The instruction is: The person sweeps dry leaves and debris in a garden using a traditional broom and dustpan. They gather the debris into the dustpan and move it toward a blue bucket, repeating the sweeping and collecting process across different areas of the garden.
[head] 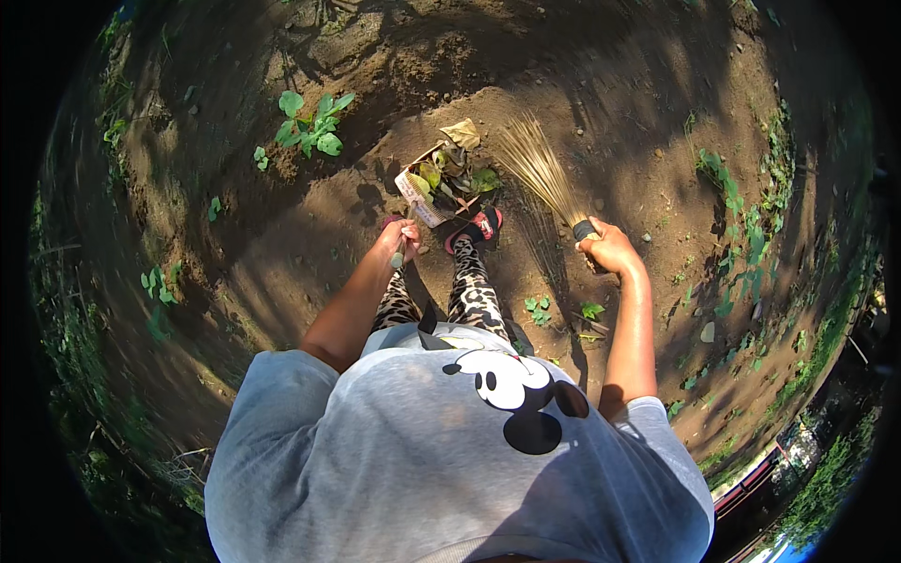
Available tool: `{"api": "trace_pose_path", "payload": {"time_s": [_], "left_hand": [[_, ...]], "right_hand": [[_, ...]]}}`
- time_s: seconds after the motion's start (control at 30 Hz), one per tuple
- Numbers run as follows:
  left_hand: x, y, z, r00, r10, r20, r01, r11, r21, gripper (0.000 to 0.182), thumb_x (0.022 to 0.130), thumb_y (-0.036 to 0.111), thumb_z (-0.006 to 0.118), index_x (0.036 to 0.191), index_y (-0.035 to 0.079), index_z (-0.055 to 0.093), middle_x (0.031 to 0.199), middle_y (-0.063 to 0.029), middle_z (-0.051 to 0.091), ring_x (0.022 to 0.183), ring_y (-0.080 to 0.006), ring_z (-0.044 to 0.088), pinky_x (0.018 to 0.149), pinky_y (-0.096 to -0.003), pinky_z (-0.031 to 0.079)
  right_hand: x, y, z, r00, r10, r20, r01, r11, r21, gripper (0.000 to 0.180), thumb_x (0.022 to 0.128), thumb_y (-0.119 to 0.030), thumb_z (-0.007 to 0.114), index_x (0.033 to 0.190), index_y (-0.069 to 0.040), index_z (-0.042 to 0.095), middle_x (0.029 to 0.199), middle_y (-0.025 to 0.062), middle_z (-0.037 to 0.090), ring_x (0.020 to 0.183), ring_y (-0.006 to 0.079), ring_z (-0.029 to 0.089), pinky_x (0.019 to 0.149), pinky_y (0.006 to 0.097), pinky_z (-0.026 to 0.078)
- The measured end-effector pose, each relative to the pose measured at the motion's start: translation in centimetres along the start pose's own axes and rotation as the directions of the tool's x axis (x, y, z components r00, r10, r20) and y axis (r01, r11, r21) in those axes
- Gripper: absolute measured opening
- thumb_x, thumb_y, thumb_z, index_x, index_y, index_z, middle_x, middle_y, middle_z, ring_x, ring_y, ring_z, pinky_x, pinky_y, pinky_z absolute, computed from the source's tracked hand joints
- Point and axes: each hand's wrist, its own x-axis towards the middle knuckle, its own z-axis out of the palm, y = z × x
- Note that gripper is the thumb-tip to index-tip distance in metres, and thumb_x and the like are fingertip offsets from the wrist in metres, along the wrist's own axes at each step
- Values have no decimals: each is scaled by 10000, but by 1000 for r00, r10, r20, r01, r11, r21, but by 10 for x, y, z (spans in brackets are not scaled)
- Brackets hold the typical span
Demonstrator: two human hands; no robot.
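My left hand (402,238) grips the handle of a dustpan (422,197) with a comb-like row of teeth along its back. Dry and yellow-green leaves (443,172) are heaped in the pan and at its mouth. A large tan leaf (462,134) lies at its far edge, and a green leaf (485,180) at its right. In my right hand (611,246) is a stick broom (542,169), held by its dark-bound grip. Its bristles fan out up and to the left, apart from the leaves. Whether the bristle tips touch the soil I cannot tell.
Bare brown soil (317,246) surrounds my feet, one in a red-and-black shoe (486,224) close to the pan. A leafy green plant (314,125) grows ahead on the left. Low vines (753,232) run along the right, and small seedlings (538,310) sprout near my legs.
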Motion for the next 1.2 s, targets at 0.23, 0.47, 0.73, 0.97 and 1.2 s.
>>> {"api": "trace_pose_path", "payload": {"time_s": [0.23, 0.47, 0.73, 0.97, 1.2], "left_hand": [[26, 12, 16, 996, 61, -62, -60, 998, 15, 198, 968, 81, 360, 771, 84, 340, 585, 8, 393, 438, -80, 378, 384, -217, 362], [28, 21, 9, 980, 169, -108, -169, 986, 15, 98, 980, 88, 350, 890, 60, 325, 614, 8, 387, 448, -67, 390, 372, -188, 354], [-30, 84, -71, 992, -84, 91, 59, 966, 250, 351, 992, 184, 365, 649, 112, 341, 542, 44, 378, 410, -72, 373, 444, -212, 380], [-48, 107, -77, 981, -178, 83, 166, 977, 135, 280, 955, 115, 388, 679, 76, 363, 566, 12, 375, 426, -90, 362, 414, -190, 371], [-6, 112, -74, 982, 129, -137, -100, 975, 199, 174, 930, 59, 324, 759, 71, 350, 570, 5, 365, 439, -101, 352, 409, -249, 330]], "right_hand": [[138, -65, 133, 996, -79, -33, 81, 995, 57, 750, 686, -269, 740, 1354, -57, 473, 1173, 215, 625, 1094, 324, 612, 923, 376, 480], [-15, -55, 228, 992, 57, 116, -63, 997, 46, 816, 725, -234, 711, 1448, -76, 368, 1194, 205, 624, 1054, 259, 627, 922, 312, 469], [-90, 25, 149, 992, 122, 34, -121, 844, 523, 753, 785, -67, 657, 1464, -41, 331, 1018, 73, 659, 749, 143, 611, 684, 273, 502], [40, -19, 235, 880, 368, 301, -402, 238, 884, 193, 827, -145, 631, 952, -108, 490, 693, 83, 556, 531, 210, 565, 437, 363, 483], [-30, -108, 332, 902, 44, 429, -408, 412, 815, 403, 821, -140, 655, 1199, -117, 514, 830, 57, 557, 643, 194, 593, 508, 384, 525]]}}
